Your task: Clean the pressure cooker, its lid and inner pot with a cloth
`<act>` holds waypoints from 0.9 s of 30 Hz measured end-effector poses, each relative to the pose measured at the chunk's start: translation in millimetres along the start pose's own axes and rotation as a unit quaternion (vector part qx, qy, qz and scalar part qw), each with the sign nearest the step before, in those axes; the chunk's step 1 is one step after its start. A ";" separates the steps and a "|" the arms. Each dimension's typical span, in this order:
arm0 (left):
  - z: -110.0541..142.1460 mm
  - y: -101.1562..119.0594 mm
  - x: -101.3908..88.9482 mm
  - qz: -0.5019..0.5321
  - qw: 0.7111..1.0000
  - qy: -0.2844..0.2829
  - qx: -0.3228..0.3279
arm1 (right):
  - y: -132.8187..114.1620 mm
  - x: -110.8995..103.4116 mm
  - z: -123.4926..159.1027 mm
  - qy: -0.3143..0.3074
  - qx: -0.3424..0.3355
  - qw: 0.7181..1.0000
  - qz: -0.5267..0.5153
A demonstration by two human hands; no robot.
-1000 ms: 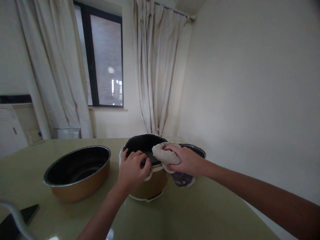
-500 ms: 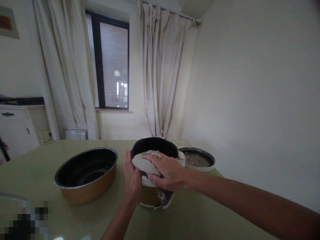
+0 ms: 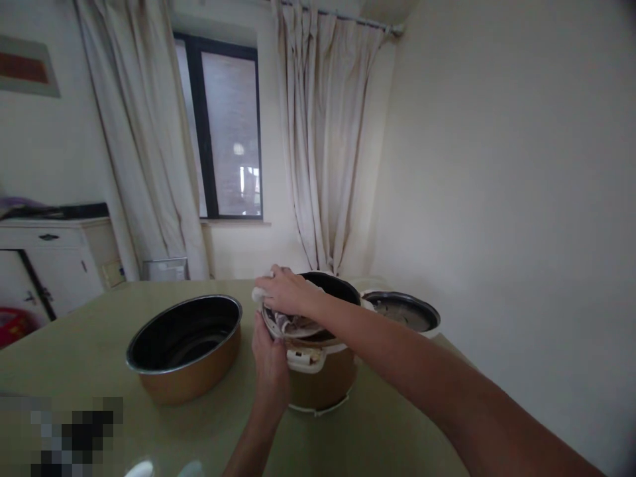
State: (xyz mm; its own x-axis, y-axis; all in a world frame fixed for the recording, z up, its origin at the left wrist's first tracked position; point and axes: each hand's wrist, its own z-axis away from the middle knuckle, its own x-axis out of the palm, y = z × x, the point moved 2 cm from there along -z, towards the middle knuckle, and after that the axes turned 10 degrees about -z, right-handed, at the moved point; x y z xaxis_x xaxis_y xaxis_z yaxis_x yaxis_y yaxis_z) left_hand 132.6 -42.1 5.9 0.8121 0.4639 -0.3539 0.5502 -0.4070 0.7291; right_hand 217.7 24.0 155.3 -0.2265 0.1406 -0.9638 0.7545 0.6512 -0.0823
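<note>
Right hand (image 3: 288, 291) curled over a bunched cloth (image 3: 298, 324), fingers closed on it at the left rim of the cooker body (image 3: 322, 381). Left hand (image 3: 268, 351) partly open against the cooker's left outer wall, below the right; firmness of hold cannot be told. Cooker stands upright on the table (image 3: 99, 331), mouth up, axis vertical, bracket facing the wearer. Cloth runs from the left rim rightward across the mouth. Dark-lined pot (image 3: 186, 391) left, narrow gap to left hand; dark-rimmed lid (image 3: 405, 311) close right. Bare tabletop in front; table edge near, right.
</note>
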 end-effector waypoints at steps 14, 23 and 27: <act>1.2 16.9 -23.5 -0.073 0.995 0.000 0.070 | 116.3 -26.2 45.0 0.005 0.224 0.972 0.072; 4.5 17.0 -17.8 -0.071 0.992 0.045 0.099 | 89.1 -7.6 76.2 -0.265 0.019 0.963 0.051; 0.9 19.0 -20.3 -0.053 0.986 0.043 0.152 | 91.1 15.7 36.8 -0.262 -0.097 0.948 0.151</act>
State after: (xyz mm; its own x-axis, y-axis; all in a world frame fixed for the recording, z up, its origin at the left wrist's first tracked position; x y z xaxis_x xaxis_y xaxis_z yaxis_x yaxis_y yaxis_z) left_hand 126.8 -60.0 26.4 0.7342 0.5762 -0.3591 0.6752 -0.5637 0.4758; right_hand 305.6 58.1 123.3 0.3567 -0.0138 -0.9341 0.5975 0.7720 0.2167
